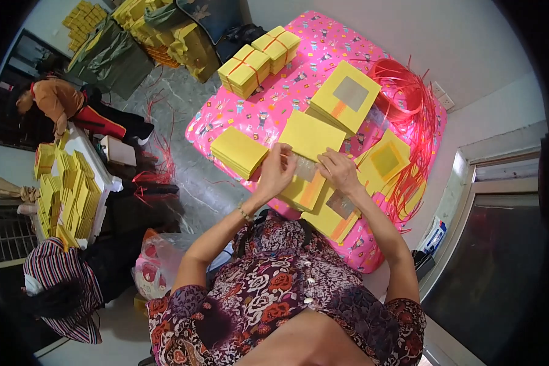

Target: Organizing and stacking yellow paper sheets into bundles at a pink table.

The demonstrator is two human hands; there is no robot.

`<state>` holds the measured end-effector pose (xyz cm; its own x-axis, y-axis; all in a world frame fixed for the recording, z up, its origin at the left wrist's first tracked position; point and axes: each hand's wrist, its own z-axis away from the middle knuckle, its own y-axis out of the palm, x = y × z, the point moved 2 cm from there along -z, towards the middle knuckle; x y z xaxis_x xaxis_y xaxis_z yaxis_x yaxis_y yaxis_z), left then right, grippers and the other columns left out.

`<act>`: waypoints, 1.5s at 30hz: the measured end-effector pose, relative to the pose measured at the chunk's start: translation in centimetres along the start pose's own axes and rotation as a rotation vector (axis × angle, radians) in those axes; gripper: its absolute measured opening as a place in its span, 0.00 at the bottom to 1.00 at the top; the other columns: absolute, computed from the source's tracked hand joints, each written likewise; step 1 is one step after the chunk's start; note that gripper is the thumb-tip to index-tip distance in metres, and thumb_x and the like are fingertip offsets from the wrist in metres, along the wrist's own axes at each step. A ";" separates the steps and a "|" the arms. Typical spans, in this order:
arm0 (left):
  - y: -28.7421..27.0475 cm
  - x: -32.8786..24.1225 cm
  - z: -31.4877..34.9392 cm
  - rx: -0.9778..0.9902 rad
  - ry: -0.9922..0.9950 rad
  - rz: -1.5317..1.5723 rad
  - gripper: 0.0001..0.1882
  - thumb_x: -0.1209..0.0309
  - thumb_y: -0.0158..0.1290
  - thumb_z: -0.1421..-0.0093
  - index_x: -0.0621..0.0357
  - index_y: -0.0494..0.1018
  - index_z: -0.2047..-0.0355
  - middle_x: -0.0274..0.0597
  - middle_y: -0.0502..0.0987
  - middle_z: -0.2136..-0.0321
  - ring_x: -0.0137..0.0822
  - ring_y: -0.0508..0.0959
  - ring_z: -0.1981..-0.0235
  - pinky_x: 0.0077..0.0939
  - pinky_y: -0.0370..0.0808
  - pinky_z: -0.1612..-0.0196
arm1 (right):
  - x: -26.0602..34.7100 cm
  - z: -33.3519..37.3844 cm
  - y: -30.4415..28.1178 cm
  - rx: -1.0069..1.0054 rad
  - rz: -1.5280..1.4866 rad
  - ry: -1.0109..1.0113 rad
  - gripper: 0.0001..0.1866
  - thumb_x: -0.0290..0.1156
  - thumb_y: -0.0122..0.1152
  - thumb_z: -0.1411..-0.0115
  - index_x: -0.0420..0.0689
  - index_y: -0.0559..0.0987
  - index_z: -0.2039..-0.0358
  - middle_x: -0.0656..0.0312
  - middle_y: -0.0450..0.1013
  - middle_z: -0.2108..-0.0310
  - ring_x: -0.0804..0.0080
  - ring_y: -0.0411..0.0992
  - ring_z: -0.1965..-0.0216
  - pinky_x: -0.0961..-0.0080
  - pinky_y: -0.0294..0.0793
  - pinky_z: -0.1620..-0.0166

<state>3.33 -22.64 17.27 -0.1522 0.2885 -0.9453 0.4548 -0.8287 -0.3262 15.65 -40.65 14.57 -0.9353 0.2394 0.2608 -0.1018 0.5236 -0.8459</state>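
My left hand (279,169) and my right hand (340,171) meet over a stack of yellow paper (301,191) with a silvery patch and an orange band. Between them the near edge of a yellow paper sheet (314,133) is pinched, one hand on each side, its plain face up. Whether it is one sheet or several I cannot tell. Left of my left hand lies a smaller plain yellow stack (239,149). Beyond the sheet stands a thick stack with a grey patch (348,94). Another patched stack (334,215) lies below my right hand.
A pink patterned cover (323,46) spans the table. Two bundles (245,68) tied with red strips stand at its far left. Loose red strips (409,116) pile along the right, by yellow papers (385,160). Two people (64,100) (64,287) are at a paper-covered table on the left.
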 end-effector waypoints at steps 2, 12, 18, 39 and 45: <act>1.6 1.5 0.0 0.046 -0.218 0.281 0.16 0.66 0.56 0.37 0.64 0.67 0.56 0.43 0.75 0.64 0.34 0.81 0.68 0.26 0.79 0.66 | 0.1 -0.3 -0.3 -0.051 0.013 0.008 0.10 0.31 0.66 0.47 0.42 0.80 0.64 0.57 0.77 0.64 0.60 0.79 0.61 0.68 0.79 0.57; 4.2 2.7 -3.7 0.123 -0.544 0.615 0.16 0.61 0.53 0.35 0.65 0.68 0.62 0.42 0.77 0.72 0.33 0.82 0.73 0.25 0.80 0.70 | 1.0 -2.1 -1.2 -0.001 -0.055 0.041 0.13 0.30 0.66 0.47 0.43 0.77 0.61 0.60 0.72 0.70 0.60 0.75 0.68 0.67 0.74 0.64; 3.8 3.4 -4.1 0.198 -0.618 0.754 0.13 0.60 0.52 0.34 0.57 0.67 0.65 0.35 0.74 0.70 0.29 0.79 0.68 0.25 0.79 0.65 | 0.6 -2.8 -0.8 0.078 0.007 0.141 0.19 0.34 0.67 0.48 0.44 0.76 0.56 0.57 0.73 0.63 0.57 0.74 0.61 0.61 0.73 0.58; -11.9 11.5 -2.9 -0.291 -0.494 0.514 0.19 0.72 0.57 0.39 0.63 0.67 0.49 0.43 0.79 0.64 0.35 0.81 0.69 0.28 0.84 0.67 | 6.4 -0.9 -1.7 -0.090 -0.181 0.273 0.09 0.26 0.64 0.44 0.42 0.81 0.62 0.57 0.77 0.62 0.58 0.77 0.61 0.65 0.75 0.58; -12.9 15.4 -1.7 -0.374 -0.591 0.444 0.22 0.72 0.58 0.39 0.67 0.64 0.49 0.48 0.79 0.66 0.37 0.82 0.71 0.29 0.84 0.70 | 6.6 1.4 -0.9 -0.030 -0.200 0.353 0.09 0.25 0.64 0.45 0.42 0.81 0.62 0.57 0.77 0.62 0.59 0.77 0.60 0.65 0.75 0.58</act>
<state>-3.37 -6.67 6.95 -0.2781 -0.4140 -0.8668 0.8274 -0.5616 0.0028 9.07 -40.67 16.40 -0.7237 0.3938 0.5667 -0.2548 0.6106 -0.7498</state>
